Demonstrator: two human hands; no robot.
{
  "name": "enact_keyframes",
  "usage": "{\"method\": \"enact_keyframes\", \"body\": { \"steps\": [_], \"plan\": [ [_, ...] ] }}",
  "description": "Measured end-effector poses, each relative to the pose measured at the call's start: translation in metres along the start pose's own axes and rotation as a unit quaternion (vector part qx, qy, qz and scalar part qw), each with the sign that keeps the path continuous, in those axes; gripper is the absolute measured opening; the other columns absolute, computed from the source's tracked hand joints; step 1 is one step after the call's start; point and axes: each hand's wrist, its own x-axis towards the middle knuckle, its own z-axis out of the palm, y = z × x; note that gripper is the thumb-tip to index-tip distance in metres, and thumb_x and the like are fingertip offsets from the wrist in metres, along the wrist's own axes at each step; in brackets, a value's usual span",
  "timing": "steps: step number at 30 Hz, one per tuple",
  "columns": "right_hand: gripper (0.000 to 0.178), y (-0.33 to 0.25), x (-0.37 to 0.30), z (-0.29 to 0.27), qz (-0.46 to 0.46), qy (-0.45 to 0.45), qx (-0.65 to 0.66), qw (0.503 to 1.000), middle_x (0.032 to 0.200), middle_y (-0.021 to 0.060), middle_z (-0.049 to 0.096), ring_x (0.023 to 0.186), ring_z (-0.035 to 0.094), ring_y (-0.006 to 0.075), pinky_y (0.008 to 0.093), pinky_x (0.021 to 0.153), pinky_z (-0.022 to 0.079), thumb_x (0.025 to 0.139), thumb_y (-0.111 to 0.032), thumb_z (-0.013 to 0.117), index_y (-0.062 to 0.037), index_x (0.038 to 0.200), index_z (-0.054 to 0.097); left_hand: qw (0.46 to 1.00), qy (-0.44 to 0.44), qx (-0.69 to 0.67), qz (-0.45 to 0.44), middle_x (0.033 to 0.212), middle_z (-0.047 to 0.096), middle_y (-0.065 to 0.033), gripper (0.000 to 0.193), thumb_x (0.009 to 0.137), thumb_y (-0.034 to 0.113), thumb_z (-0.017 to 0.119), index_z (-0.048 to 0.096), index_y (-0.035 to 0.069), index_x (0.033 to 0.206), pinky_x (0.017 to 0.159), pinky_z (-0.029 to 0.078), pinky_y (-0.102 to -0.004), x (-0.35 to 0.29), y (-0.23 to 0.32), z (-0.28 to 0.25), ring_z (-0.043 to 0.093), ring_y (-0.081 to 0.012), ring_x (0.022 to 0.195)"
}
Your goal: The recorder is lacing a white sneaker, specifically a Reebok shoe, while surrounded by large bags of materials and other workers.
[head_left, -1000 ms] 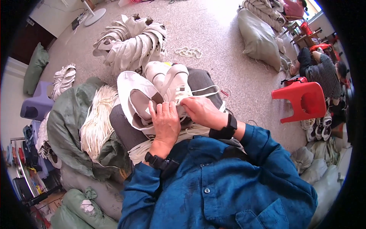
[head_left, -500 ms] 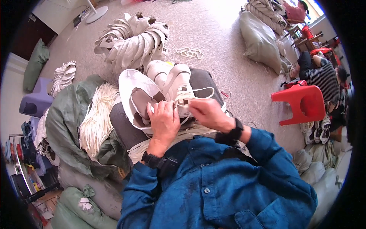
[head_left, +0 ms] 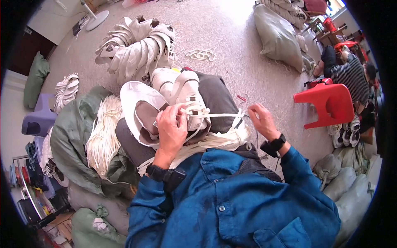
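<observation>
White shoe uppers lie across my lap. One laced shoe upper point(head_left: 187, 89) has its toe pointing away, with lace crossing its eyelets. My left hand point(head_left: 171, 126) is closed at its left eyelet edge, fingertips pinching there. Out to the right, my right hand point(head_left: 264, 120) is closed on a white shoelace point(head_left: 223, 115), which runs nearly straight from the eyelets to its fingers. Left of the laced one, a second white shoe upper point(head_left: 129, 97) shows its grey-brown lining. A bundle of loose white laces point(head_left: 233, 138) lies across my lap below the shoes.
Stacked shoe uppers point(head_left: 140, 51) and a lace coil point(head_left: 200, 54) lie on the floor ahead. At my left, a lace bundle point(head_left: 105, 132) rests on a green sack point(head_left: 70, 132). A red stool point(head_left: 326, 103) stands right, near a seated person point(head_left: 349, 76).
My right hand has moved away from the shoe to the right, drawing the shoelace out; its loop has become a nearly straight line. My left hand stays at the eyelets.
</observation>
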Motion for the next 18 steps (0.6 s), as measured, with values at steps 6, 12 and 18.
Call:
{"method": "enact_keyframes", "body": {
  "steps": [6,12,18],
  "plan": [
    [0.007,-0.067,0.039,0.028,-0.13,-0.014,0.065,0.989,0.091,0.0146,0.06,0.087,0.061,0.0345,0.0409,0.077,0.049,0.091,-0.009,0.061,-0.0036,0.095,0.061,0.998,0.02,-0.064,-0.01,0.082,0.062,-0.0076,0.006,0.087,0.001,0.062,0.065,0.002,0.093,0.069,0.048,-0.0338,-0.002,0.001,0.0,0.059,-0.0188,0.07],
    [0.019,-0.086,0.05,0.036,-0.221,-0.098,-0.016,0.97,0.088,0.0089,0.059,0.087,0.058,0.0288,0.0394,0.078,0.045,0.086,-0.023,0.07,-0.0073,0.091,0.061,0.995,-0.006,-0.086,-0.054,0.08,0.062,-0.0075,0.01,0.088,-0.001,0.062,0.063,0.0,0.097,0.061,0.048,-0.0293,-0.003,0.001,0.005,0.058,-0.0147,0.066],
    [0.018,-0.08,0.042,0.039,-0.251,-0.085,-0.007,0.964,0.087,0.0066,0.057,0.087,0.056,0.0265,0.038,0.08,0.042,0.086,-0.025,0.07,-0.0099,0.092,0.061,0.998,0.003,-0.049,-0.038,0.084,0.062,-0.0104,0.017,0.084,-0.002,0.063,0.062,0.001,0.101,0.064,0.05,-0.032,-0.002,0.009,0.008,0.061,-0.0204,0.069]
  ]
}}
